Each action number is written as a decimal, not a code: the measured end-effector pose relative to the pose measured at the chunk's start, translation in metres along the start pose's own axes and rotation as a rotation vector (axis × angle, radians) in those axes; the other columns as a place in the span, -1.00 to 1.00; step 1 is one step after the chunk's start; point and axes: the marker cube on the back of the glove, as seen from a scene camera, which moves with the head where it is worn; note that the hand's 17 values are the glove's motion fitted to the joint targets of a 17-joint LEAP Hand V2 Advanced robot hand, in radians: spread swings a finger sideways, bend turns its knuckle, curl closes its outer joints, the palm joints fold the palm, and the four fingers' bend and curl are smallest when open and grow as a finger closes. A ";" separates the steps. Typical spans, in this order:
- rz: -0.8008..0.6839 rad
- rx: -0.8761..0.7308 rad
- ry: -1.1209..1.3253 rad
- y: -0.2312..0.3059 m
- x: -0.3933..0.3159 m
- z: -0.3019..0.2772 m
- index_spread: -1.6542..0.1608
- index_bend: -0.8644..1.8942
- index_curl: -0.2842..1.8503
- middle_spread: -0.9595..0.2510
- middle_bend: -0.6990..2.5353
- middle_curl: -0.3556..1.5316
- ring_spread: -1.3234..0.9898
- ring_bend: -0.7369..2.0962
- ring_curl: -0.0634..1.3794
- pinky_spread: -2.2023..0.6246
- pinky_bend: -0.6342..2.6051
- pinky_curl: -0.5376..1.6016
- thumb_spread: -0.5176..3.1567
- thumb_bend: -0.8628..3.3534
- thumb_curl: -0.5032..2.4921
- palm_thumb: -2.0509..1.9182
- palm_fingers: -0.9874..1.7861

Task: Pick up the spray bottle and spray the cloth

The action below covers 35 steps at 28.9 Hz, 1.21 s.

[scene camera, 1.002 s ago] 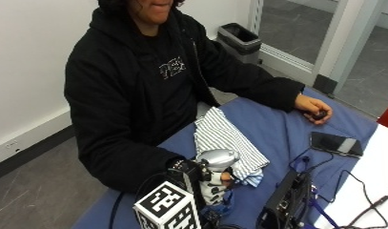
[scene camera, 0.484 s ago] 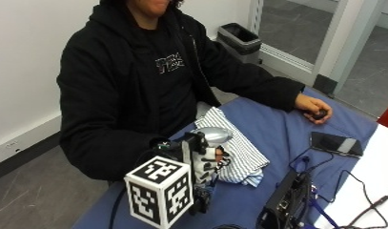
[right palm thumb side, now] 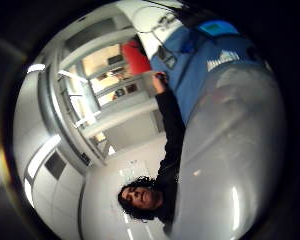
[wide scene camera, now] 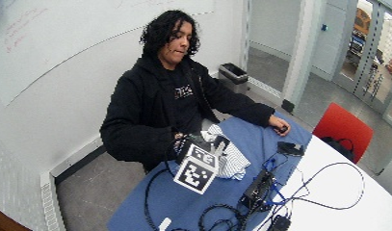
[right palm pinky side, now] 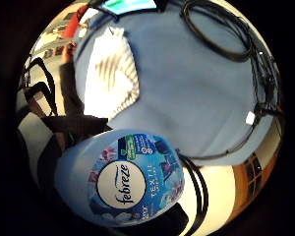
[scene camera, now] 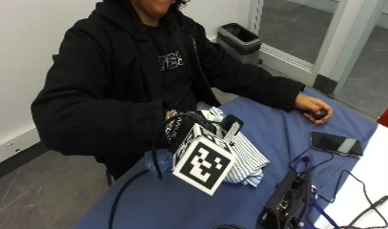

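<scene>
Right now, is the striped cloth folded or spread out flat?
Folded: the striped cloth lies bunched in layers on the blue table, edges doubled over, beside the gloved hand.

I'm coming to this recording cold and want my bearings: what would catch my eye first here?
First, the gloved right hand, raised above the near end of the blue table. Right at its palm is a spray bottle with a blue flowered label. Just beyond lies a striped cloth, crumpled on the tabletop, and at the far end the bare left hand rests beside a dark phone.
</scene>
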 end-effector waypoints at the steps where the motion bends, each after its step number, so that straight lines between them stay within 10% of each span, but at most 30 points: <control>1: 0.030 -0.031 0.030 -0.001 -0.001 0.006 0.53 -0.13 -0.22 0.31 -0.17 -0.01 -0.04 0.03 -0.18 0.36 -0.31 -0.06 -0.73 -0.60 -0.22 0.57 0.67; 20: 0.337 -0.350 0.548 -0.013 0.025 0.099 0.52 -0.15 -0.18 0.31 -0.17 -0.01 -0.04 0.03 -0.17 0.37 -0.31 -0.06 -0.72 -0.60 -0.21 0.58 0.65; 35: 0.221 -0.288 0.533 -0.015 -0.021 0.088 0.52 -0.18 -0.16 0.31 -0.17 0.00 -0.04 0.03 -0.17 0.37 -0.32 -0.06 -0.71 -0.60 -0.20 0.58 0.64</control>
